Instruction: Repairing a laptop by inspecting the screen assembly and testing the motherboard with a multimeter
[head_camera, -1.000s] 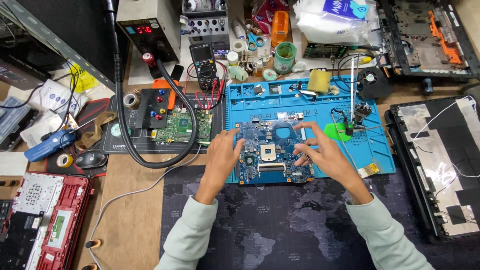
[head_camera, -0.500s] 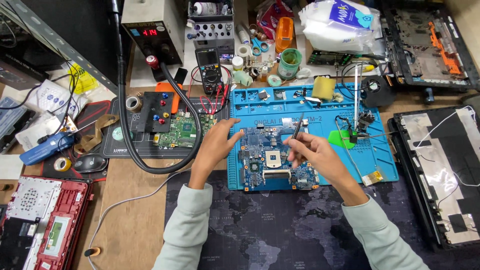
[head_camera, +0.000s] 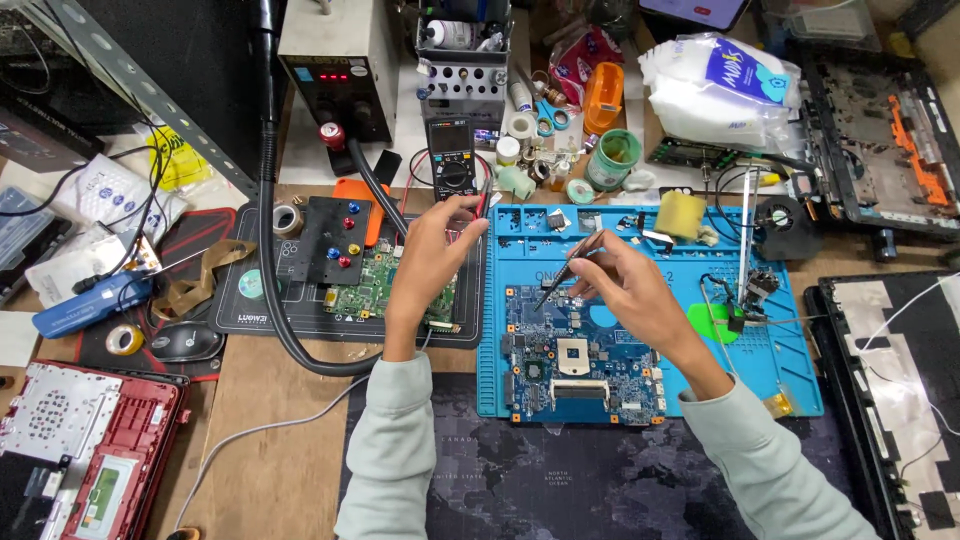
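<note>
Gripping tweezers (head_camera: 565, 272) over the blue motherboard's (head_camera: 580, 360) upper edge, right hand (head_camera: 625, 290); left hand (head_camera: 432, 255) open-fingered, near multimeter (head_camera: 452, 172).

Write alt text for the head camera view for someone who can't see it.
A person's right hand holds tweezers over a blue laptop motherboard on a blue repair mat, while the left hand reaches toward a multimeter on a cluttered electronics bench.

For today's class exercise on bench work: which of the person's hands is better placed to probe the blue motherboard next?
Right. The right hand holds the tweezers, their tips over the blue motherboard. The left hand is up beside the multimeter, off the board.
</note>
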